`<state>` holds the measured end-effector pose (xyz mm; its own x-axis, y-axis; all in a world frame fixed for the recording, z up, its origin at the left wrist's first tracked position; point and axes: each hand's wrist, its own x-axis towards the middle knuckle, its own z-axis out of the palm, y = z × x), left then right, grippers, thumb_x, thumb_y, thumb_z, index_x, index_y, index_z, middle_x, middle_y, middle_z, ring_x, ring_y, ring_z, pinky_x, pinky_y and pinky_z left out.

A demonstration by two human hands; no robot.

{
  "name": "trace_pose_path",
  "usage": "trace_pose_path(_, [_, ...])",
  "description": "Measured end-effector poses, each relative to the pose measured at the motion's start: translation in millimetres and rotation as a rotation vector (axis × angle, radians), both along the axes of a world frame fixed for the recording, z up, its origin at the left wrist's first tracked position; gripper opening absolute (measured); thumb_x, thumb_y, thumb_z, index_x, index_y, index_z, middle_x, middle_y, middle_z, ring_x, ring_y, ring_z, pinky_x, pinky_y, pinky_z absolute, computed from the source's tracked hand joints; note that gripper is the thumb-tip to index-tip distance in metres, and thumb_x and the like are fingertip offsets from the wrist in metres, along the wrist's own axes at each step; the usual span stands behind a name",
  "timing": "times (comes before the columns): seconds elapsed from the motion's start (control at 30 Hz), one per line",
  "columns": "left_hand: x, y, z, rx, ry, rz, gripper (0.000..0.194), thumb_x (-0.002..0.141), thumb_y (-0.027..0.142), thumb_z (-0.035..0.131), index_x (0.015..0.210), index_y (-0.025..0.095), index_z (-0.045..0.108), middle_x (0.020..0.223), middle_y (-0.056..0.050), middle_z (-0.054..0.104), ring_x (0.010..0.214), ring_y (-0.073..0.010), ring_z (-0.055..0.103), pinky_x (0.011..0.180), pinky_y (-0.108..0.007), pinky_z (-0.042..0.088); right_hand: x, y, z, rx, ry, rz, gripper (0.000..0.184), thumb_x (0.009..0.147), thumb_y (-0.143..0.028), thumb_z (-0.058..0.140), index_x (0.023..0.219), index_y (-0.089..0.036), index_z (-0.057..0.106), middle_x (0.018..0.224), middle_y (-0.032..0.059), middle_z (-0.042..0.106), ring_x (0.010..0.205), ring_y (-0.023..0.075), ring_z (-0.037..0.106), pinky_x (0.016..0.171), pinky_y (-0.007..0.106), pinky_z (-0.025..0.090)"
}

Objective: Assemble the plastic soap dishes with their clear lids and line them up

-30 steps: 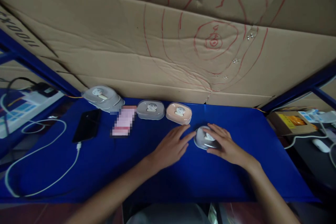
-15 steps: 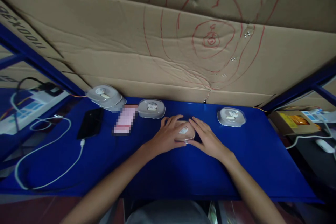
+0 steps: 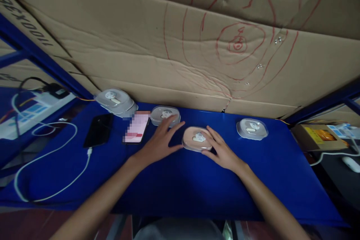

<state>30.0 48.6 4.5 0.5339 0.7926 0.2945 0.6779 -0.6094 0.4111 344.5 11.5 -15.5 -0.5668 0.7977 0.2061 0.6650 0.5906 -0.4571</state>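
Observation:
A pink oval case (image 3: 196, 139) with a clear lid lies on the blue table (image 3: 174, 183) in the middle. My right hand (image 3: 222, 150) rests against its right side, fingers spread and touching its edge. My left hand (image 3: 160, 140) is open just left of it, fingers stretched toward a grey oval case (image 3: 164, 114) behind. Another grey case (image 3: 252, 128) lies apart at the right.
A stack of clear cases (image 3: 116, 101) stands at the back left. Next to it lie a pink phone (image 3: 136, 132) and a black phone (image 3: 99, 135) on a white cable (image 3: 47, 180). Cardboard (image 3: 180, 45) walls the back. A yellow box (image 3: 317, 135) sits right.
My left hand has left the pink case and moved left toward the grey case. My right hand stays at the pink case's right side. The view shifted slightly.

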Motion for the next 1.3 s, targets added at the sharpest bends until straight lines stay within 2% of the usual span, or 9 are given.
trace_pose_path(0.2, [2, -13, 10.1, 0.172, 0.189, -0.072, 0.038, 0.102, 0.033, 0.06, 0.14, 0.028, 0.063, 0.163, -0.011, 0.047, 0.152, -0.0336, 0.042, 0.126, -0.06, 0.03, 69, 20, 20.3, 0.08, -0.156, -0.196, 0.093, 0.097, -0.06, 0.064, 0.17, -0.032, 0.012, 0.177, 0.0118, 0.013, 0.163, 0.0335, 0.014, 0.128, 0.061, 0.022])
trace_pose_path(0.3, [34, -38, 2.1, 0.18, 0.258, -0.162, 0.044, 0.102, 0.035, 0.06, 0.145, 0.028, 0.058, 0.157, -0.009, 0.055, 0.143, -0.0313, 0.053, 0.126, -0.059, 0.03, 125, 19, 9.1, 0.2, -0.245, -0.592, 0.079, 0.101, -0.061, 0.054, 0.168, -0.03, 0.024, 0.175, 0.0159, 0.02, 0.161, 0.0412, 0.018, 0.122, 0.074, 0.02])
trace_pose_path(0.4, [59, -39, -2.1, 0.193, 0.278, -0.086, 0.043, 0.102, 0.031, 0.058, 0.145, 0.027, 0.059, 0.153, -0.011, 0.06, 0.135, -0.032, 0.059, 0.124, -0.061, 0.031, 144, 10, -7.4, 0.167, -0.346, -0.698, 0.074, 0.102, -0.062, 0.049, 0.165, -0.026, 0.031, 0.171, 0.0181, 0.031, 0.159, 0.0441, 0.022, 0.119, 0.076, 0.023])
trace_pose_path(0.57, [64, -2, 2.3, 0.198, 0.273, 0.021, 0.043, 0.1, 0.027, 0.06, 0.143, 0.024, 0.06, 0.153, -0.016, 0.059, 0.139, -0.0378, 0.055, 0.124, -0.071, 0.021, 97, 3, -16.4, 0.202, -0.375, -0.513, 0.069, 0.105, -0.057, 0.047, 0.166, -0.031, 0.029, 0.172, 0.0144, 0.032, 0.158, 0.0402, 0.026, 0.122, 0.069, 0.024])
trace_pose_path(0.73, [19, 25, 10.3, 0.231, 0.242, 0.177, 0.057, 0.097, 0.03, 0.063, 0.152, 0.022, 0.051, 0.166, -0.021, 0.04, 0.153, -0.0423, 0.039, 0.126, -0.072, 0.012, 51, 21, -9.0, 0.237, -0.291, -0.512, 0.071, 0.106, -0.052, 0.049, 0.168, -0.029, 0.022, 0.172, 0.0198, 0.026, 0.159, 0.0442, 0.023, 0.12, 0.075, 0.02])
trace_pose_path(0.9, [-28, 46, 10.8, 0.105, 0.308, 0.199, 0.068, 0.084, 0.018, 0.067, 0.149, 0.024, 0.052, 0.159, -0.018, 0.048, 0.15, -0.043, 0.041, 0.119, -0.065, 0.034, 4, 31, 15.6, 0.228, -0.147, -0.289, 0.074, 0.107, -0.045, 0.05, 0.169, -0.025, 0.014, 0.171, 0.0201, 0.029, 0.16, 0.0363, 0.024, 0.126, 0.066, 0.023])
trace_pose_path(1.07, [-29, 33, 5.6, 0.034, 0.262, 0.112, 0.059, 0.083, 0.025, 0.071, 0.141, 0.027, 0.06, 0.141, -0.016, 0.058, 0.132, -0.04, 0.057, 0.109, -0.059, 0.045, -52, 30, 27.4, 0.181, -0.089, 0.007, 0.078, 0.103, -0.046, 0.061, 0.167, -0.022, 0.023, 0.17, 0.0192, 0.032, 0.16, 0.0339, 0.026, 0.128, 0.061, 0.027])
trace_pose_path(1.17, [-31, 18, -1.0, -0.079, 0.15, 0.026, 0.066, 0.085, 0.034, 0.075, 0.148, 0.033, 0.055, 0.156, -0.014, 0.044, 0.139, -0.0393, 0.053, 0.111, -0.057, 0.046, -74, 33, 24.7, 0.174, -0.11, 0.094, 0.079, 0.1, -0.047, 0.065, 0.165, -0.019, 0.029, 0.17, 0.0199, 0.032, 0.16, 0.0341, 0.025, 0.129, 0.06, 0.024])
trace_pose_path(1.3, [-40, 10, -13.6, -0.177, 0.025, -0.002, 0.076, 0.09, 0.037, 0.073, 0.159, 0.035, 0.042, 0.17, -0.013, 0.031, 0.149, -0.0384, 0.043, 0.117, -0.055, 0.044, -85, 44, 24.7, 0.137, -0.096, 0.135, 0.061, 0.101, -0.039, 0.067, 0.155, -0.021, 0.047, 0.153, 0.0163, 0.055, 0.147, 0.0323, 0.047, 0.122, 0.056, 0.037])
